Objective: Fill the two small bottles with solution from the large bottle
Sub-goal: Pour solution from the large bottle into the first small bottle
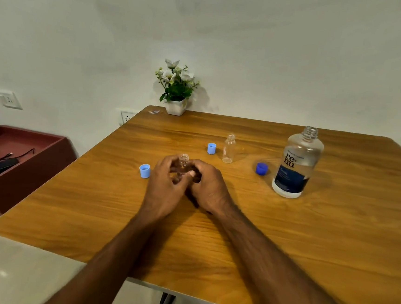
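A small clear bottle stands uncapped in the middle of the wooden table. My left hand and my right hand both wrap around it, hiding its lower part. A second small clear bottle stands uncapped farther back, apart from my hands. The large solution bottle stands open at the right, with a dark blue label. Its dark blue cap lies to its left. One light blue cap sits left of my left hand, another light blue cap beside the second bottle.
A white pot of flowers stands at the table's back edge against the wall. A red-brown low cabinet at the left holds a phone and cable. Wall sockets are behind. The table's near edge is close to me.
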